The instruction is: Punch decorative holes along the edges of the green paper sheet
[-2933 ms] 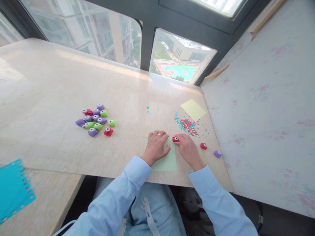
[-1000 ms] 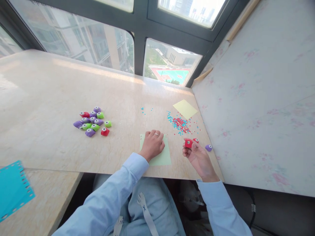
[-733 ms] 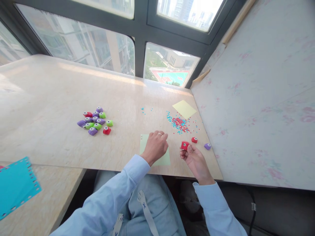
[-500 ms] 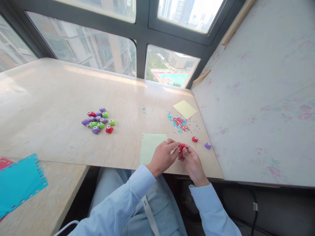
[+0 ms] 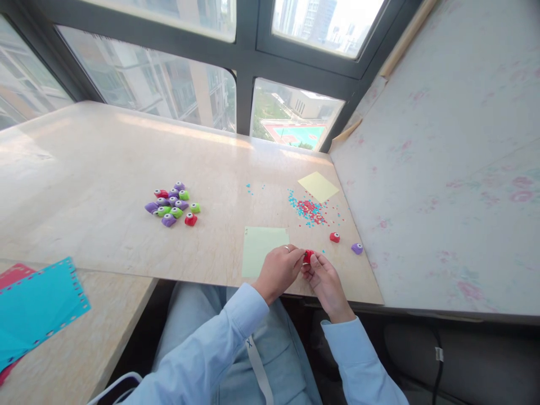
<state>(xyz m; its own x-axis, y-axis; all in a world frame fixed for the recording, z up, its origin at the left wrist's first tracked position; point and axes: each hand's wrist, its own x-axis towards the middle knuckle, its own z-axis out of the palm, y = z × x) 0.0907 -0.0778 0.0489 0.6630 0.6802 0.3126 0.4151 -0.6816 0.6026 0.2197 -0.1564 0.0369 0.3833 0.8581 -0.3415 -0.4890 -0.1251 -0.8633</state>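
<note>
Head view: what has just changed?

The left hand (image 5: pixel 278 270) has left the green sheet (image 5: pixel 259 247) and gone across to meet the right hand (image 5: pixel 328 281). Both now come together at the red punch (image 5: pixel 308 257), which the right hand held alone a moment ago.

What does that mean for the work?

My reading is that attention has passed from the sheet to the punch itself. The sheet lies mostly uncovered on the worktop (image 5: pixel 219 247), a little below the middle of the frame. A blue fleck (image 5: pixel 323 251) now shows just beyond the right fingers.

And where exactly is the punch?

Right of centre, in the lower half of the frame, between the two sets of fingertips.

How do the hands stand?

The right is nearly closed, pinching the punch between thumb and fingers. The left has its fingers drawn together, tips against the punch's left side; whether they grip anything, I cannot tell.

Anything near them?

A spare red punch (image 5: pixel 334 237) and a purple punch (image 5: pixel 356 248) stand farther right, with confetti (image 5: pixel 310 211) above them, just right of centre.
</note>
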